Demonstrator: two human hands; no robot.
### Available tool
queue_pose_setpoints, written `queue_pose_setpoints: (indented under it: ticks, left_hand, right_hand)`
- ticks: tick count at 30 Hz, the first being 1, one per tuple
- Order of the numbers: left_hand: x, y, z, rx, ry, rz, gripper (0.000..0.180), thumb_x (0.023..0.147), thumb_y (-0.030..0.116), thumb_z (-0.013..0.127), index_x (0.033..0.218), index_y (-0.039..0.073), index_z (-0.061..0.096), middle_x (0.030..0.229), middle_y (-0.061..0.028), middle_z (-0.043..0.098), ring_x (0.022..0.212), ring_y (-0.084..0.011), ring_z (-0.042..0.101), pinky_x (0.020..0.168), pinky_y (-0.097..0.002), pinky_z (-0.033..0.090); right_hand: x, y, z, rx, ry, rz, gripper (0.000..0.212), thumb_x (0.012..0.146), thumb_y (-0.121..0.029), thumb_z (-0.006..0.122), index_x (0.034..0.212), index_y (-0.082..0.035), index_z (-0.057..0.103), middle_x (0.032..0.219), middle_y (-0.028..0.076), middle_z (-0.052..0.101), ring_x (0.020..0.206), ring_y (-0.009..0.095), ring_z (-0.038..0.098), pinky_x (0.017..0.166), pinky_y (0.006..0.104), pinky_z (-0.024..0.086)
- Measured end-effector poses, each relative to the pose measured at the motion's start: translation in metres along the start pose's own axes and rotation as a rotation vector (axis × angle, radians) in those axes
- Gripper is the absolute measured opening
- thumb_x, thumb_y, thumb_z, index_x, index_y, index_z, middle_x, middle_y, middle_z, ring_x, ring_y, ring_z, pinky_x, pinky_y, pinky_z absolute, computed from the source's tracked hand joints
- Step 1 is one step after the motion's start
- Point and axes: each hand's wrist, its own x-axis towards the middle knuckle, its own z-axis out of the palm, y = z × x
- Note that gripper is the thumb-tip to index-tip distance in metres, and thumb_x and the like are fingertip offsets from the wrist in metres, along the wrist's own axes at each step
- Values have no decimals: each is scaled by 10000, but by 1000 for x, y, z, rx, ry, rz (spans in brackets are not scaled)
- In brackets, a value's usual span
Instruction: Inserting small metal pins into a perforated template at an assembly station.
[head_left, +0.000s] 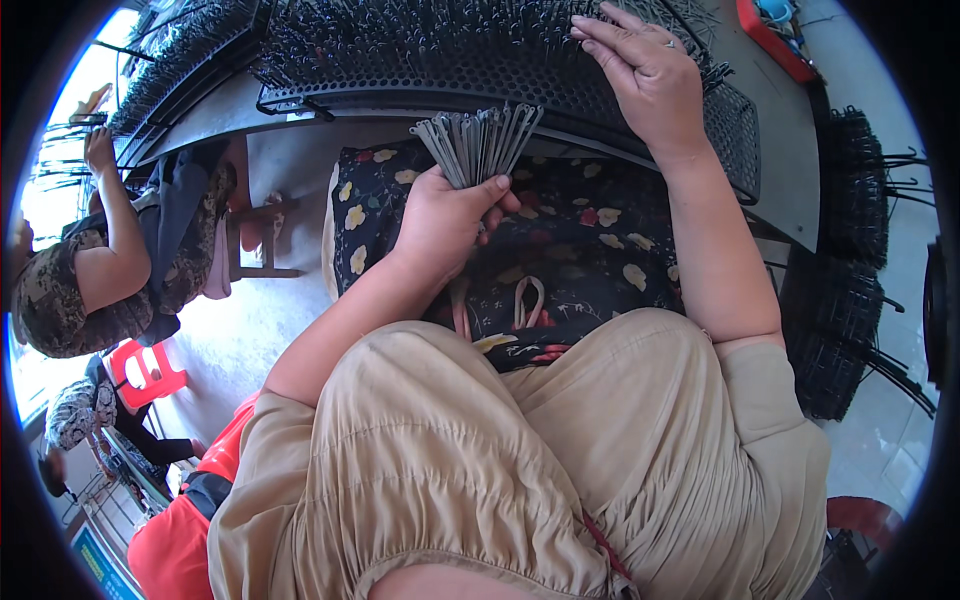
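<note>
My left hand [455, 212] is closed around a fanned bundle of thin grey metal strips [475, 145] with small loops at their upper ends. It holds them above my lap, in front of a black perforated rack [400, 98]. Dense rows of thin dark metal pieces [420, 40] stand on that rack. Over the rack's right end is my right hand [648, 75], raised with thumb and fingertips close together, a ring on one finger. Whatever lies between those fingertips is too small to make out.
A dark floral cloth [600, 225] covers my lap. At left a person in a patterned top [60, 300] reaches toward another rack [190, 80]. A red stool [145, 372] stands behind. Black racks with hooks [850, 190] are at right, and a red tray [775, 40] lies far right.
</note>
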Motion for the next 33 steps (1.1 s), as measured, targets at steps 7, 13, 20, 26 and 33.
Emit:
queue_pose_setpoints:
  ticks: [7, 13, 20, 26, 33]
  left_hand:
    - [4, -1, 1, 17, -21, -4, 45, 924, 77, 621, 928, 34, 631, 748, -55, 672, 552, -71, 535, 462, -216, 407]
    - [3, 2, 0, -15, -30, -14, 55, 930, 86, 616, 925, 33, 630, 746, -53, 669, 550, -71, 532, 459, -214, 404]
    - [2, 3, 6, -71, -54, 7, 65, 932, 84, 613, 943, 22, 627, 745, -59, 668, 550, -79, 538, 448, -214, 402]
    - [4, 11, 16, -183, -180, 54, 73, 937, 87, 607, 955, 20, 632, 756, -69, 673, 557, -89, 547, 449, -220, 409]
    - [14, 8, 25, -78, -129, 36, 76, 938, 99, 607, 940, 30, 639, 775, -63, 679, 575, -90, 562, 470, -229, 430]
  right_hand:
    - [7, 0, 3, -123, -57, -94, 194, 848, -90, 708, 1038, -102, 743, 898, 83, 737, 1057, 298, 670, 962, 447, 471]
    - [-3, 3, -5, 7, 11, 38, 212, 823, -66, 721, 1033, -81, 738, 965, 113, 734, 1080, 309, 661, 1001, 464, 450]
    - [-35, 15, -3, -186, 122, -206, 183, 897, -59, 679, 1076, -62, 717, 979, 60, 740, 916, 147, 705, 828, 243, 542]
    - [-50, -33, -1, 1050, -245, 906, 370, 894, -72, 672, 1252, -36, 588, 940, 76, 718, 787, 123, 683, 621, 194, 482]
    - [-31, 3, -5, 592, 326, 334, 284, 893, -37, 670, 1168, -40, 602, 913, 82, 716, 759, 100, 657, 668, 191, 506]
